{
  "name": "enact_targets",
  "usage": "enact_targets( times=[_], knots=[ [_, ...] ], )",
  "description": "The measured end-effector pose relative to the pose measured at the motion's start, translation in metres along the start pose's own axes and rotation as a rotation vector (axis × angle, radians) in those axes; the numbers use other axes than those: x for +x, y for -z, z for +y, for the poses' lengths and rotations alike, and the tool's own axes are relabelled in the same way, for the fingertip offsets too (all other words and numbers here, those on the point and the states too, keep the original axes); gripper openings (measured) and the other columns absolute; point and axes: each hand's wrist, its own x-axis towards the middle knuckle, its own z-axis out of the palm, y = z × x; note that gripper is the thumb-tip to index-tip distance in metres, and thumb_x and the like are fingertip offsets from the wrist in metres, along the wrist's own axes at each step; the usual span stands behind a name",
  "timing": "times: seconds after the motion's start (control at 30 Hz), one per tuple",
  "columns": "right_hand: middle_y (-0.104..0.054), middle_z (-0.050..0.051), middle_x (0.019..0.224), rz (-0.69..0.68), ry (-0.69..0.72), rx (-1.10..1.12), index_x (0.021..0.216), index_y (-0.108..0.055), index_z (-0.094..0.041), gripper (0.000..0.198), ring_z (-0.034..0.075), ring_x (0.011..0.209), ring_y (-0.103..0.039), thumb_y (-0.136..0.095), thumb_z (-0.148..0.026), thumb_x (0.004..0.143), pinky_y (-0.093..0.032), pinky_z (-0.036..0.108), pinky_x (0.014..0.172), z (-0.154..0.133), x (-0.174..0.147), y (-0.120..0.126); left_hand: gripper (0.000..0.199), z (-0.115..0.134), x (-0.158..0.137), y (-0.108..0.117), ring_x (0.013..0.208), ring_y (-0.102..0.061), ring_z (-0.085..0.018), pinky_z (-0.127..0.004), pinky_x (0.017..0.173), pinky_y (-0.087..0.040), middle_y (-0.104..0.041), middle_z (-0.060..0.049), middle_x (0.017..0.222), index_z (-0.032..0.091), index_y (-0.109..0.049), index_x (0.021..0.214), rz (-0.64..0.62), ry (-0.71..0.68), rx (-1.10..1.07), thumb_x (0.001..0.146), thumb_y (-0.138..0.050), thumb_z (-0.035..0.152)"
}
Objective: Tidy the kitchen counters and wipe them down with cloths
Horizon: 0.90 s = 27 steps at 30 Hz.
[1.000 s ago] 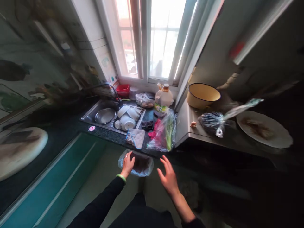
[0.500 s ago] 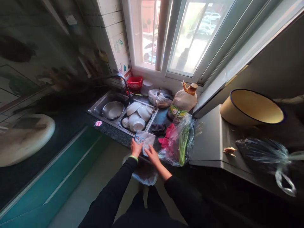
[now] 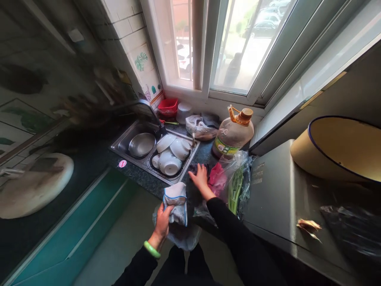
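My left hand (image 3: pixel 162 224) is closed on a pale grey cloth (image 3: pixel 176 206) with blue edging, which hangs folded in front of the counter. My right hand (image 3: pixel 200 178) rests on or just above a dark cloth (image 3: pixel 194 167) beside the sink, its fingers spread; whether it touches cannot be told. Close to the right hand lies a pink cloth (image 3: pixel 216 176), partly under a clear plastic bag. White bowls (image 3: pixel 171 161) are stacked in the right basin of the steel sink (image 3: pixel 139 163).
A metal pan (image 3: pixel 142 143) sits in the left basin. Green stalks (image 3: pixel 236 186) in plastic lie right of the pink cloth. Behind stands a large jug (image 3: pixel 230 137). A yellow enamel basin (image 3: pixel 300 147) tops the grey appliance (image 3: pixel 268 198). Below the counter's front hangs a bag-lined bin (image 3: pixel 186 238).
My left hand has drawn the pale cloth back from the counter edge, toward me. My right hand has left that cloth and moved forward and right to the dark cloth.
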Motion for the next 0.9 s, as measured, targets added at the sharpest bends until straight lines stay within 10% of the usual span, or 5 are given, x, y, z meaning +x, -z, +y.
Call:
enact_targets(
  times=[0.13, 0.3, 0.6, 0.9],
  knots=[
    [-0.037, 0.018, 0.164, -0.039, 0.095, -0.161, 0.14, -0.061, -0.017, 0.056, 0.037, 0.155, -0.023, -0.067, -0.021, 0.085, -0.024, 0.058, 0.122, 0.007, 0.004, -0.022, 0.041, 0.013, 0.009, 0.014, 0.084, -0.071, -0.02, -0.03, 0.081, -0.054, -0.078, -0.003, 0.092, 0.016, -0.074, 0.098, 0.052, 0.036, -0.018, 0.061, -0.078, 0.033],
    [-0.066, 0.009, 0.138, -0.039, 0.221, -0.119, 0.12, -0.075, -0.018, 0.052, 0.024, 0.132, -0.053, -0.041, -0.002, 0.083, -0.041, 0.043, 0.115, 0.036, -0.012, -0.018, 0.045, 0.013, 0.022, 0.047, 0.088, -0.073, -0.02, -0.03, 0.084, -0.055, -0.079, -0.003, 0.094, 0.017, -0.073, 0.101, 0.103, 0.082, -0.042, 0.06, -0.08, 0.033],
    [-0.064, 0.019, 0.133, 0.181, 0.042, -0.161, 0.117, -0.077, -0.013, 0.05, 0.031, 0.122, -0.051, -0.047, -0.003, 0.078, -0.044, 0.049, 0.108, -0.005, 0.134, -0.022, 0.042, 0.049, 0.082, 0.092, 0.087, -0.073, -0.022, -0.031, 0.082, -0.056, -0.079, -0.006, 0.093, 0.017, -0.077, 0.096, -0.087, 0.202, 0.041, 0.057, -0.082, 0.033],
    [-0.067, 0.003, 0.129, 0.223, 0.067, -0.094, 0.128, -0.071, -0.037, 0.08, 0.026, 0.122, -0.06, -0.039, 0.002, 0.066, -0.054, 0.05, 0.105, -0.015, -0.158, -0.103, 0.043, 0.102, 0.173, 0.13, 0.084, -0.071, -0.021, -0.028, 0.08, -0.054, -0.079, -0.007, 0.09, 0.015, -0.078, 0.092, -0.336, 0.286, 0.203, 0.053, -0.082, 0.033]
  ],
)
